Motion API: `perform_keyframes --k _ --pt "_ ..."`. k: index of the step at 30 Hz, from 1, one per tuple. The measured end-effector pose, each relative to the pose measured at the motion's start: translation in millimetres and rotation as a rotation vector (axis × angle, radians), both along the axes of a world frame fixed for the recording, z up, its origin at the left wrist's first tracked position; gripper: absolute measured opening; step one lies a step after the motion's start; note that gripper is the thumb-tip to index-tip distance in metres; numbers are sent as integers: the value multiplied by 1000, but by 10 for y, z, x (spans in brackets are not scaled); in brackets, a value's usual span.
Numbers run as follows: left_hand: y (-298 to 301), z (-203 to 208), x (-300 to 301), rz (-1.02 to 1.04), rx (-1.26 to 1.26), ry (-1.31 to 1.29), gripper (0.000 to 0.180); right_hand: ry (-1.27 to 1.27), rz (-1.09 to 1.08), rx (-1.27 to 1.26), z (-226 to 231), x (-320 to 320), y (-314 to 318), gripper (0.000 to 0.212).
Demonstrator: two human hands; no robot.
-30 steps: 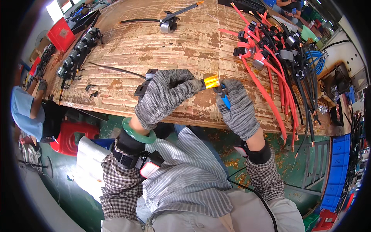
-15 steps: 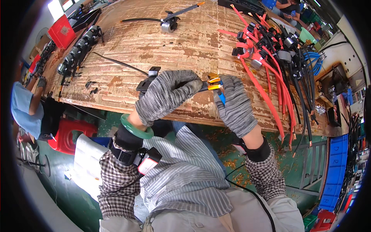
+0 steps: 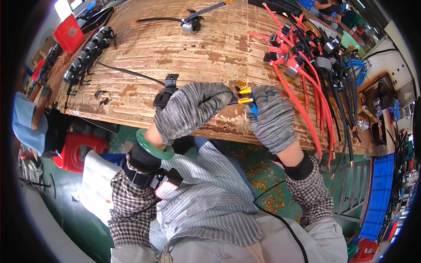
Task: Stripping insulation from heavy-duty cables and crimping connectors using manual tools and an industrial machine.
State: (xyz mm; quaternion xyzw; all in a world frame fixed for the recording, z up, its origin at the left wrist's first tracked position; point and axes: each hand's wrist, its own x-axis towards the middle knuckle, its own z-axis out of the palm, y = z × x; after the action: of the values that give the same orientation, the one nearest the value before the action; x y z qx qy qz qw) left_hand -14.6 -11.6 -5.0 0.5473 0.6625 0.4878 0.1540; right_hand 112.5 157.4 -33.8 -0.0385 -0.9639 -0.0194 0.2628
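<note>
Orange strips [image 3: 245,101] have parted — cable end [image 3: 234,100] points right, crosswise.

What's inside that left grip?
A dark cable end with orange-yellow strips shows right of the left grip; a black clip and thin black cable show left of it. What lies between, including any join, is covered.

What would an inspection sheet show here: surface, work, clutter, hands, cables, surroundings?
Surface: wooden table, finish worn in patches.
Work: dark cable with shiny yellow strips at its end; blue-handled tool beside them.
Clutter: orange scraps on the floor.
Hands: both gloved; left hand grips the dark cable, right hand the tool.
Cables: red cables and black cables heaped at right.
Surroundings: another person and red stool at left; blue bins at right.
</note>
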Motion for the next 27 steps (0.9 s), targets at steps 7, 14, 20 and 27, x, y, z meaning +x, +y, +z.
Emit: perform_keyframes --k 7,14,20,27 --pt "-7 46 19 21 -48 -101 25 -529 177 -1452 199 164 -81 28" --pt "8 6 2 59 -24 89 23 -248 232 -810 -21 145 8 34" --pt "-5 -107 -23 61 113 158 22 -656 158 -1570 234 172 -115 35" --pt "190 150 303 331 -29 300 34 32 102 -465 -34 129 -137 35"
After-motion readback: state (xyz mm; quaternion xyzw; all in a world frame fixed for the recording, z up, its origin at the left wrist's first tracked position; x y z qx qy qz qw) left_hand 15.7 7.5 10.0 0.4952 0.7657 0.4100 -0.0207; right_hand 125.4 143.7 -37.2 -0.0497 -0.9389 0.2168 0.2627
